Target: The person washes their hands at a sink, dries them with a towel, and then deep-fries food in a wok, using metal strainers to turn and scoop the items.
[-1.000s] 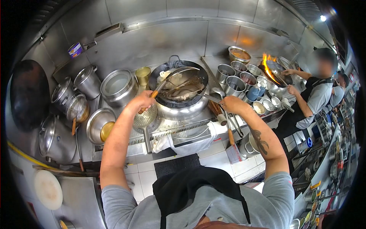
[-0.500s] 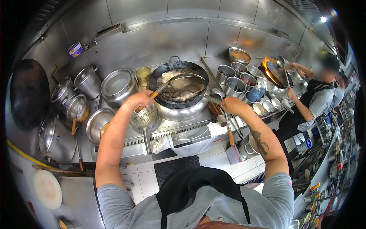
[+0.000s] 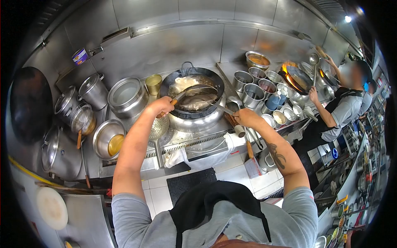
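A black wok (image 3: pixel 215 78) on the stove holds bubbling oil, a pale piece of food (image 3: pixel 185 84) and a grey-brown piece that looks like a whole fish (image 3: pixel 196 100). My left hand (image 3: pixel 162 107) is closed round the wooden handle of a metal utensil (image 3: pixel 178 97), whose curved head lies over the food; its exact kind is hard to make out. From the right, my right hand (image 3: pixel 245 117) grips a long metal handle (image 3: pixel 222 108) that reaches into the wok; its far end is hidden. A perforated skimmer (image 3: pixel 156 127) rests below my left hand.
On the left stand lidded pots (image 3: pixel 92 90), a large pot (image 3: pixel 125 94) and a steel bowl (image 3: pixel 102 138) with yellow liquid. Steel containers (image 3: pixel 253 96) crowd the right. Farther right, a co-worker (image 3: pixel 345 109) works at a flaming wok (image 3: pixel 298 79).
My left hand and its utensil have shifted slightly right, my right hand slightly down. More of the yellow liquid's bowl shows. The co-worker's ladle has risen away from the flaming wok.
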